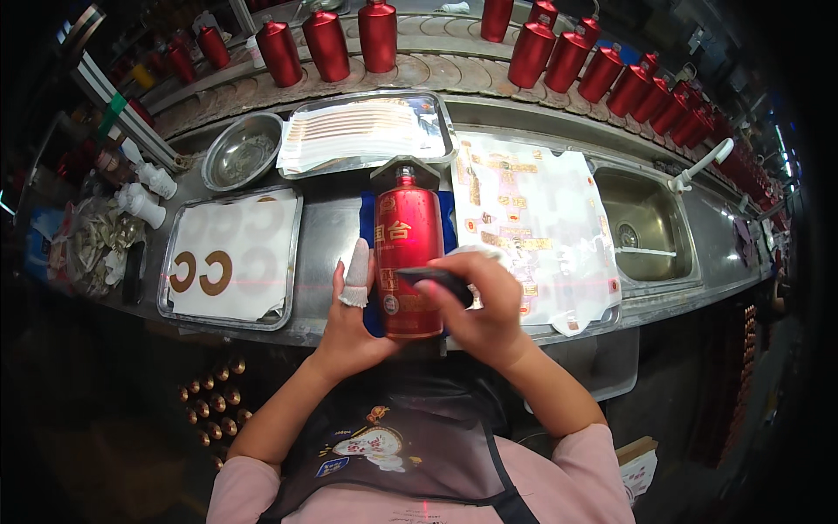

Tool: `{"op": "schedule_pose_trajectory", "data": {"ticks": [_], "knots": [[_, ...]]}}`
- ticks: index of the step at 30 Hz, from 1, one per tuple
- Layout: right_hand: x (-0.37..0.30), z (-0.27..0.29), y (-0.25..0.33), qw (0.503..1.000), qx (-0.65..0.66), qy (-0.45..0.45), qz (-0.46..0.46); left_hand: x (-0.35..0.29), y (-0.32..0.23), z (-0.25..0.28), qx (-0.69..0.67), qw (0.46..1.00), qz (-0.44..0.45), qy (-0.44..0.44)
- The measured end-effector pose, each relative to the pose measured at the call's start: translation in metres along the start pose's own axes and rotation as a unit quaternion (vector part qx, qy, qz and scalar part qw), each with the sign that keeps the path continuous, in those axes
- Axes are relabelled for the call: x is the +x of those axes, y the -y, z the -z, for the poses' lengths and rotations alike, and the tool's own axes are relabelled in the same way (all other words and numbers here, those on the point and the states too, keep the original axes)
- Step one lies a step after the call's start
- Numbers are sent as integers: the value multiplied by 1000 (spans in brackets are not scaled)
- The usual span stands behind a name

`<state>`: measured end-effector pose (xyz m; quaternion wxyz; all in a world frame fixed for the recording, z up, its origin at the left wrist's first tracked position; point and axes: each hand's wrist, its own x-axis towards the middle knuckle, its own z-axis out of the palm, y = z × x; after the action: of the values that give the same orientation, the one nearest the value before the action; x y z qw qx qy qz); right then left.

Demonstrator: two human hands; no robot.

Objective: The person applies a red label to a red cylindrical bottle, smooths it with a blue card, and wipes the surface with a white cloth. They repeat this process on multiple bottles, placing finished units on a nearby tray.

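Note:
A glossy red bottle (408,227) lies on its back on a blue cloth (368,210), its neck pointing away from me. Gold lettering and small gold label pieces show on its front. My left hand (353,319) cups the bottle's left side near the base, and one of its fingers wears a whitish finger cot (357,271). Pinched in my right hand (484,301) is a dark, flat scraper-like tool (441,281), whose tip lies over the label area on the lower front. My right hand hides part of the bottle's right side.
Left stands a tray (294,262) with gold C-shaped labels (216,272). Behind are a metal bowl (229,170) and a tray of label strips (349,131). A label sheet (546,227) and a sink (650,223) are right. Red bottles (327,48) line the conveyor (436,77).

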<state>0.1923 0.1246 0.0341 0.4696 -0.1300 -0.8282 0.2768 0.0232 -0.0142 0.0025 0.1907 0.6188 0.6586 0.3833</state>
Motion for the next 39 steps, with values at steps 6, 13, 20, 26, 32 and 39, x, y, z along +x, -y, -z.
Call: {"op": "schedule_pose_trajectory", "data": {"ticks": [6, 13, 20, 26, 32, 39], "knots": [[71, -1, -21, 977, -80, -102, -168, -7, -1, 0, 49, 998, -17, -45], [31, -6, -17, 990, -38, -38, -131, -4, 15, -1, 82, 996, -8, 21], [-4, -11, 13, 983, -79, -122, -110, -10, -5, 2, 50, 994, -51, -77], [-60, -32, 51, 994, -76, 77, 14, -5, -4, 0, 45, 988, -103, -107], [-43, -5, 44, 963, 21, -138, -229, -14, -21, 2, 37, 992, -89, -79], [-51, -13, 23, 938, 19, -193, -288, -24, -18, -2, 163, 980, -15, -114]]}}
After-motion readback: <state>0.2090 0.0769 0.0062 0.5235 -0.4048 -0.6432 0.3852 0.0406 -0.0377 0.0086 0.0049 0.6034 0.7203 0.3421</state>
